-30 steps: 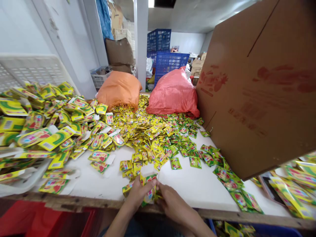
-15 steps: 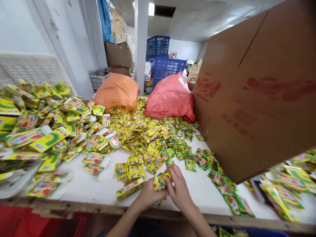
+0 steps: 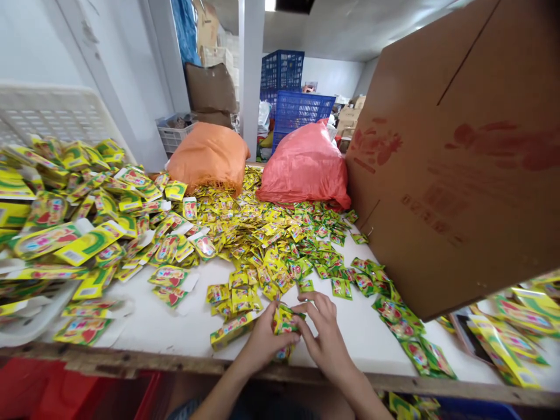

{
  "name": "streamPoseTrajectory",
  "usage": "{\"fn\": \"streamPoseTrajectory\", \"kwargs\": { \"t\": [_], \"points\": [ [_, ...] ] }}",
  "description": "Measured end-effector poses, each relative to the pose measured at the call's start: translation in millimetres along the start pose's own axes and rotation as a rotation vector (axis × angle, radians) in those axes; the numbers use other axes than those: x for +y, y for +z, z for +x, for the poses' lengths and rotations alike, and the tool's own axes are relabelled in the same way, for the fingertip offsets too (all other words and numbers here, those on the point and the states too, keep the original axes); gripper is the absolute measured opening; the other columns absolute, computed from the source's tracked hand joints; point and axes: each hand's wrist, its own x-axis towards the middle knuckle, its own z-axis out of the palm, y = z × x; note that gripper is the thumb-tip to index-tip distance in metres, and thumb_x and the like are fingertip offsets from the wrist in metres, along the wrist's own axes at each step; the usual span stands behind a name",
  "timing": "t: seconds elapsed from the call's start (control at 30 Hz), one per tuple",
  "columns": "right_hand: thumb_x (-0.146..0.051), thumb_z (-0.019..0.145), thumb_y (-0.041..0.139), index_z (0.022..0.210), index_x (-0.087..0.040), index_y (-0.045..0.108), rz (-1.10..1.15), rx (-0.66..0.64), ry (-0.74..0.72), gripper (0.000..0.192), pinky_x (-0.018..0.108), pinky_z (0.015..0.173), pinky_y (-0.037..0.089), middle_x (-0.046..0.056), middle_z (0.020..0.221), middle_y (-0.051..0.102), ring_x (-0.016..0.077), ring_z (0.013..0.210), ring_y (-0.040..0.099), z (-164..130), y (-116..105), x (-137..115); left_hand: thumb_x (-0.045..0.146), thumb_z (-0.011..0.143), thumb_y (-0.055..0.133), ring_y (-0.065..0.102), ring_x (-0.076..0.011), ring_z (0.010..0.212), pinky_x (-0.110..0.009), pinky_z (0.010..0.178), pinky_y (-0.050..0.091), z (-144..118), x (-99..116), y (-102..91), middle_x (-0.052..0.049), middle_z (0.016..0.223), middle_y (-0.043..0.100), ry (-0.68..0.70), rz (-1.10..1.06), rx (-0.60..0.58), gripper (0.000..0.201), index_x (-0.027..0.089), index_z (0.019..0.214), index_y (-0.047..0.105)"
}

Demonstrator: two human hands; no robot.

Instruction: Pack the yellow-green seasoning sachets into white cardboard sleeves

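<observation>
At the table's near edge, the left hand and right hand both gripped a small stack of yellow-green sachets. A filled carton lay just left; beyond, loose sachets reached the orange sack.

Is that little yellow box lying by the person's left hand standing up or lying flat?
Lying flat. The small yellow box rests on its long side on the white table, just beside the left hand.
</observation>
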Motion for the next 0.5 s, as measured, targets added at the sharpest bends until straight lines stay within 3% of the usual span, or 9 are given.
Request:
{"fn": "streamPoseTrajectory", "kwargs": {
  "t": [0.1,0.23,0.4,0.5],
  "points": [
    [-0.022,0.085,0.047,0.099,-0.025,0.055,-0.015,0.024,-0.003,0.016,0.042,0.087,0.034,0.007,0.110,0.050,0.0253,0.108,0.042,-4,5,1,0.018,0.058,0.074,0.056,-0.0206,0.089,-0.027,0.079,0.043,-2,-5,-0.3,-0.005,0.096,0.061,-0.020,-0.051,-0.003,0.056,0.017,0.107,0.048],
    [-0.019,0.085,0.046,0.106,-0.027,0.055,-0.071,0.022,-0.044,0.024,0.045,0.091,0.033,0.006,0.115,0.049,0.0255,0.112,0.040,-8,14,0,0.020,0.066,0.070,0.053,-0.0237,0.102,-0.031,0.090,0.039,-5,-9,-2.9,-0.008,0.107,0.060,0.060,0.012,0.020,0.051,0.017,0.111,0.045],
    [-0.019,0.086,0.045,0.120,-0.028,0.049,-0.108,0.002,-0.070,0.036,0.046,0.094,0.033,0.007,0.124,0.044,0.0259,0.116,0.037,-13,20,2,0.024,0.072,0.064,0.040,-0.0248,0.122,-0.036,0.103,0.029,-8,-22,-9.7,-0.011,0.131,0.046,0.034,0.117,0.069,0.063,0.017,0.126,0.033],
    [-0.019,0.085,0.045,0.117,-0.028,0.050,-0.097,-0.014,-0.037,0.034,0.046,0.094,0.034,0.007,0.122,0.044,0.0261,0.116,0.037,-14,19,0,0.024,0.073,0.063,0.040,-0.0242,0.123,-0.036,0.103,0.029,-9,-27,-11.8,-0.011,0.134,0.043,0.039,0.092,0.038,0.067,0.018,0.130,0.028]
  ]
}}
